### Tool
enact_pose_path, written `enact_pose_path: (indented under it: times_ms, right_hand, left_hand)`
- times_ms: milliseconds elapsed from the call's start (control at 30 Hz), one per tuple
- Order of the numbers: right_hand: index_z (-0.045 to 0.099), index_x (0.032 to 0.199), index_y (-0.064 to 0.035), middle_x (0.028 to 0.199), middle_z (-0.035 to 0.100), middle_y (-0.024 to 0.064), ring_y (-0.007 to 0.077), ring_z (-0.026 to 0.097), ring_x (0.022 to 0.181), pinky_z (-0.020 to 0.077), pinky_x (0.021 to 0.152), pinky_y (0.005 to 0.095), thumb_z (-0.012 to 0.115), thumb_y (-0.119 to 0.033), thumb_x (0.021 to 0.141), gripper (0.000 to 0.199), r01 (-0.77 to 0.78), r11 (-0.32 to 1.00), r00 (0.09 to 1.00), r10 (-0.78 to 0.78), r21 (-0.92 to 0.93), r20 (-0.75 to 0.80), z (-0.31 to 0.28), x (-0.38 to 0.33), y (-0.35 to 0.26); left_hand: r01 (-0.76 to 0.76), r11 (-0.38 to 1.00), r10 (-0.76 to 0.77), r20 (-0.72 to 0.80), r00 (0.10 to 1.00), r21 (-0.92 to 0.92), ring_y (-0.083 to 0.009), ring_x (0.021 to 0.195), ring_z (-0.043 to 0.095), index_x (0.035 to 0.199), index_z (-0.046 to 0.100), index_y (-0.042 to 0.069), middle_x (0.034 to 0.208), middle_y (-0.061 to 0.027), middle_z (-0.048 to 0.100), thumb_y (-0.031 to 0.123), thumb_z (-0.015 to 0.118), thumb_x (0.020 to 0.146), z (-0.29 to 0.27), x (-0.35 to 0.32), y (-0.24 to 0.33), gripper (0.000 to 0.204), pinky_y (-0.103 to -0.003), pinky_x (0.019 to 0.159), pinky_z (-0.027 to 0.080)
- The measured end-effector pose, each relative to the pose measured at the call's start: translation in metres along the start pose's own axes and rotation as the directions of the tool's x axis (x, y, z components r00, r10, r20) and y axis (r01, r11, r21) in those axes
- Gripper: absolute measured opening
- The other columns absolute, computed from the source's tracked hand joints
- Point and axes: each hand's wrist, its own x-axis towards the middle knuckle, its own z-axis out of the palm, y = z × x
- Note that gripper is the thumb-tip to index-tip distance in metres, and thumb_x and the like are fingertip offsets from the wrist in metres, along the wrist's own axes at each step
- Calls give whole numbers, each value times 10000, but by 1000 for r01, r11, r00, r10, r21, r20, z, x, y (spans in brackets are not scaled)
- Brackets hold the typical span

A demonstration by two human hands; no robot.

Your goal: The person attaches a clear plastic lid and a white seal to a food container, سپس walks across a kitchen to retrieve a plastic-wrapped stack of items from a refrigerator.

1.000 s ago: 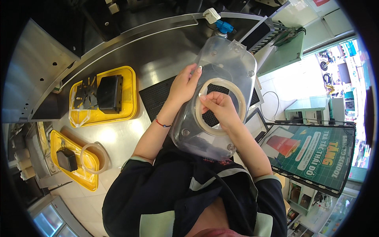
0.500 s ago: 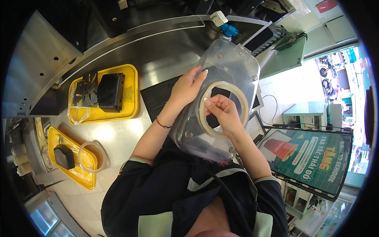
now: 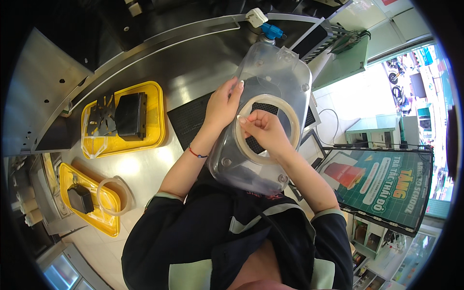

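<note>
A clear plastic tank (image 3: 285,65) leans in front of me, with a round opening edged by a cream-coloured sealing ring (image 3: 291,116). My left hand (image 3: 222,107) grips the tank's left side, fingers lying along the wall. At the opening, my right hand (image 3: 263,133) is closed in a pinch at the ring's left inner edge; its fingertips partly hide what they hold. Through the opening shows a black perforated mat (image 3: 188,121), which also sticks out to the left under my forearm.
On the steel counter (image 3: 193,58) at left lies a yellow tray (image 3: 154,123) with black parts. A second yellow tray (image 3: 108,223) nearer me holds a black piece and a pale ring (image 3: 126,195). Behind the tank sits a blue tap (image 3: 272,31). A framed green sign (image 3: 382,193) stands right.
My right hand has turned slightly, its fingertips still at the ring's left inner edge. The left hand stays on the tank's side. The whole view has shifted a little.
</note>
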Motion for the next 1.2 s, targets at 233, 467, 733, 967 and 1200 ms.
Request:
enact_pose_path:
  times_ms: [233, 467, 733, 967, 1200]
  right_hand:
    - [614, 834, -53, 789, 624, 42, 116, 614, 630, 377, 520, 183, 693, -374, 795, 333, -127, 973, 974, 159, 190, -161, -12, 20, -12]
    - [585, 761, -12, 670, 604, 62, 131, 591, 557, 493, 558, 229, 719, -218, 799, 249, 94, 982, 955, -42, 165, -294, -12, 18, 4]
    - [581, 810, -7, 728, 623, 61, 133, 601, 643, 497, 652, 247, 656, -185, 857, 198, 110, 927, 989, -66, 358, -133, -17, 18, 14]
    - [582, 835, -20, 760, 629, 56, 141, 610, 695, 477, 668, 244, 634, -226, 874, 216, 52, 946, 994, -20, 319, -104, -15, 26, 17]
    - [581, 926, -50, 901, 609, 56, 160, 604, 854, 431, 824, 317, 690, -329, 813, 320, -147, 820, 942, 286, 553, -174, -23, 11, -5]
  left_hand:
    - [14, 999, -13, 46, 999, -42, -336, 991, 601, 1173, 553, -22, 1114, -214, 602, 439, 480, 906, 2, 0, -5, 538, -364, 847, 462]
    - [15, 1000, -14, 40, 999, -24, -326, 992, 600, 1177, 555, -13, 1121, -208, 601, 449, 484, 902, 0, 0, -6, 543, -360, 847, 460]
    - [32, 999, -31, 26, 999, -9, -319, 984, 601, 1172, 560, -9, 1117, -195, 605, 426, 485, 905, 0, -4, 1, 516, -356, 843, 461]
    - [59, 998, -59, 22, 998, -7, -313, 996, 601, 1176, 555, -11, 1094, -207, 612, 411, 472, 919, 1, -5, 4, 501, -352, 846, 461]
    - [71, 989, -66, 43, 997, -130, -284, 1007, 604, 1188, 544, -27, 1115, -205, 606, 410, 499, 916, 4, -3, -6, 517, -327, 836, 462]
